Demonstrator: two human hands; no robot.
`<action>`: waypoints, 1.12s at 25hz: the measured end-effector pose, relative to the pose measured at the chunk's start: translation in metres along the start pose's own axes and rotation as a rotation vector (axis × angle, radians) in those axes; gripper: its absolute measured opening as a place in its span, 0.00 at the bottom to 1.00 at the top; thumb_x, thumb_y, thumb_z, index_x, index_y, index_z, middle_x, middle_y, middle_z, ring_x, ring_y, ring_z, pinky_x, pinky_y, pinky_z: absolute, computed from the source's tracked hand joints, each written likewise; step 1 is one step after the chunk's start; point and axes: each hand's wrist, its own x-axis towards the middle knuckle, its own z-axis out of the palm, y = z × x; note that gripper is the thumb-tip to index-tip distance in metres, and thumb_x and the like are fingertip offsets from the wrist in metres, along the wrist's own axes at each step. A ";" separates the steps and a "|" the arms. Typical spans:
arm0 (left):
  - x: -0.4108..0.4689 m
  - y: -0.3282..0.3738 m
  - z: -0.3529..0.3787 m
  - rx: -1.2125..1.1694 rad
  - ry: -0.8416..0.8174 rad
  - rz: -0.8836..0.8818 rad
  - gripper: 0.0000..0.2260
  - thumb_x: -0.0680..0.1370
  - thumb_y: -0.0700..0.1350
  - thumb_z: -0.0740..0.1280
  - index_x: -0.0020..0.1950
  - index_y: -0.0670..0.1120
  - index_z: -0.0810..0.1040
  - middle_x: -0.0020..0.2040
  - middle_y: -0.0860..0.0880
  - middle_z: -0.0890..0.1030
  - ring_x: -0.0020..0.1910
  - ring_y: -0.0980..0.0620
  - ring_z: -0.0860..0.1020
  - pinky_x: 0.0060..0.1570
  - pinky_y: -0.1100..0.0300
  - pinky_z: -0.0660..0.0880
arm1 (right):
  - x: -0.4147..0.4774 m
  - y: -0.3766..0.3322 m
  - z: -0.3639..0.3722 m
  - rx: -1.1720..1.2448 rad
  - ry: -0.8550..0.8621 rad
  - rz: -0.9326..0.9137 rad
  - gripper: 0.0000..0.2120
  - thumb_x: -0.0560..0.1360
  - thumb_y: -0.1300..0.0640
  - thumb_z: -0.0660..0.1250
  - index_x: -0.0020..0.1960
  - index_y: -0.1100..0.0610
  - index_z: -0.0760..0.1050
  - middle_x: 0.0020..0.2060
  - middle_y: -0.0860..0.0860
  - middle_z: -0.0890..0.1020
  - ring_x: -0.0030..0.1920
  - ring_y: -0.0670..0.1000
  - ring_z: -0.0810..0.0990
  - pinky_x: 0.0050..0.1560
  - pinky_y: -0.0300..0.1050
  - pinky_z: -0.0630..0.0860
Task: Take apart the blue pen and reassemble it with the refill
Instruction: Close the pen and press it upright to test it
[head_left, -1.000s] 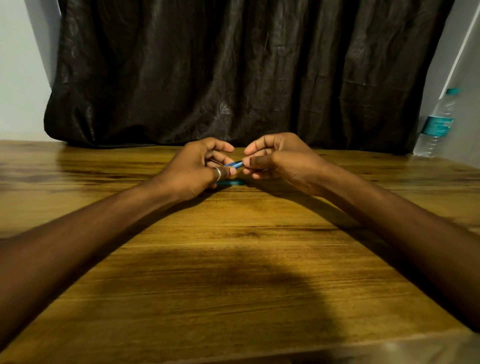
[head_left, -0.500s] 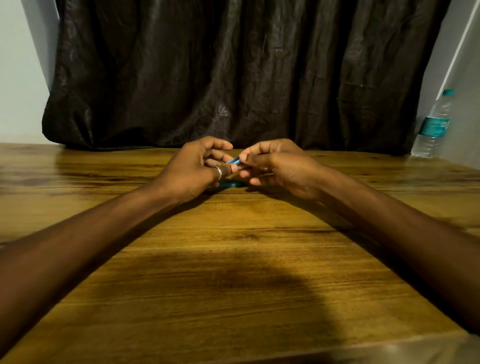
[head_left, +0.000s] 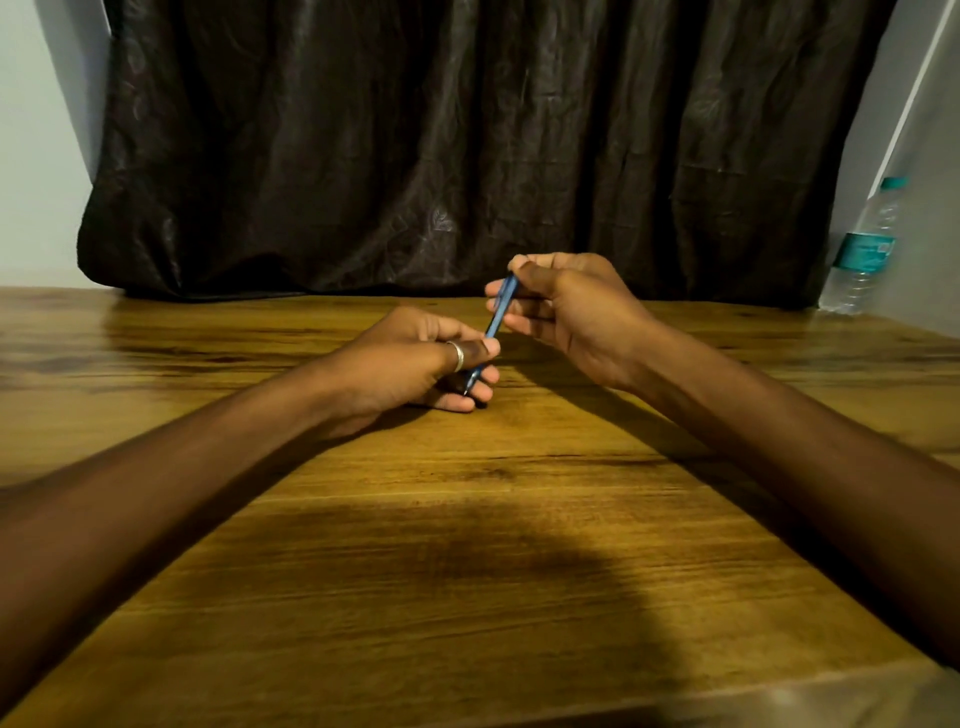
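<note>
The blue pen (head_left: 497, 316) slants steeply above the wooden table (head_left: 467, 545), its upper end pinched in my right hand (head_left: 566, 306) and its lower tip inside my left hand (head_left: 421, 364). My left hand, with a silver ring on the thumb, rests on the table and grips the pen's lower part between thumb and fingers. My right hand is raised a little higher and farther back. The pen's tip is partly hidden by my left fingers. I cannot tell whether a separate refill is in view.
A dark crumpled curtain (head_left: 467, 145) hangs behind the table's far edge. A clear water bottle (head_left: 865, 249) with a teal cap and label stands at the far right, near the wall. The table's near edge runs along the bottom of the view.
The pen has turned from nearly level to steeply slanted. My right hand rose and moved back with the upper end; my left hand dropped lower onto the table.
</note>
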 end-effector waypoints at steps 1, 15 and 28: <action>-0.001 0.000 0.002 -0.035 -0.012 -0.013 0.07 0.79 0.46 0.70 0.53 0.45 0.84 0.43 0.46 0.88 0.42 0.52 0.86 0.40 0.62 0.83 | -0.001 -0.001 0.002 0.022 0.007 0.002 0.07 0.82 0.58 0.62 0.54 0.59 0.77 0.42 0.54 0.88 0.47 0.52 0.87 0.41 0.40 0.83; -0.008 0.015 0.023 -0.369 -0.267 -0.255 0.45 0.75 0.74 0.52 0.66 0.34 0.74 0.58 0.33 0.83 0.59 0.39 0.83 0.60 0.49 0.79 | -0.014 -0.015 0.025 0.452 0.090 0.234 0.20 0.82 0.42 0.54 0.38 0.54 0.68 0.24 0.47 0.65 0.21 0.45 0.59 0.18 0.36 0.55; -0.012 0.013 0.022 -0.445 -0.400 -0.229 0.51 0.73 0.76 0.50 0.70 0.30 0.69 0.63 0.30 0.79 0.64 0.36 0.80 0.65 0.47 0.75 | -0.023 -0.015 0.021 0.425 0.107 0.130 0.19 0.80 0.46 0.54 0.35 0.54 0.70 0.23 0.46 0.63 0.24 0.45 0.57 0.22 0.39 0.53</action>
